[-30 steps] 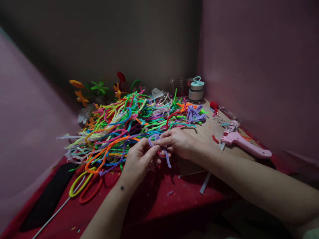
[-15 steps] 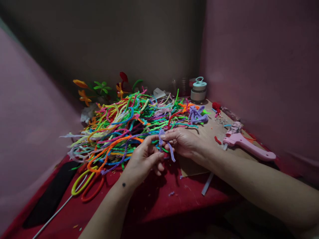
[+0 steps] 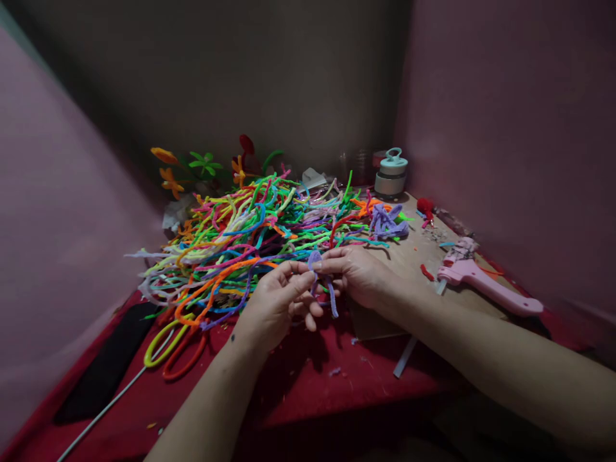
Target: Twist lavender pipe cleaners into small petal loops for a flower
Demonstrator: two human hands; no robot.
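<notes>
A small looped purple pipe cleaner (image 3: 333,300) is between my hands, one loose end hanging down. My right hand (image 3: 359,274) pinches it near the loop from the right. From the left, the thumb and forefinger of my left hand (image 3: 283,298) close on the same piece, its other fingers curled below. Just behind my hands lies a big heap of multicoloured pipe cleaners (image 3: 231,244). A bundle of bent purple pipe cleaners (image 3: 387,221) rests at the heap's right end.
A pink glue gun (image 3: 491,285) lies on a cardboard sheet (image 3: 409,256) at the right. Behind stand a jar with a light blue lid (image 3: 391,173) and fuzzy flowers (image 3: 205,163). A black flat object (image 3: 106,362) and a yellow loop (image 3: 166,346) are at the left.
My left thumb has moved up to the purple piece and closed against the forefinger. The whole view has shifted slightly, so things appear a little further right.
</notes>
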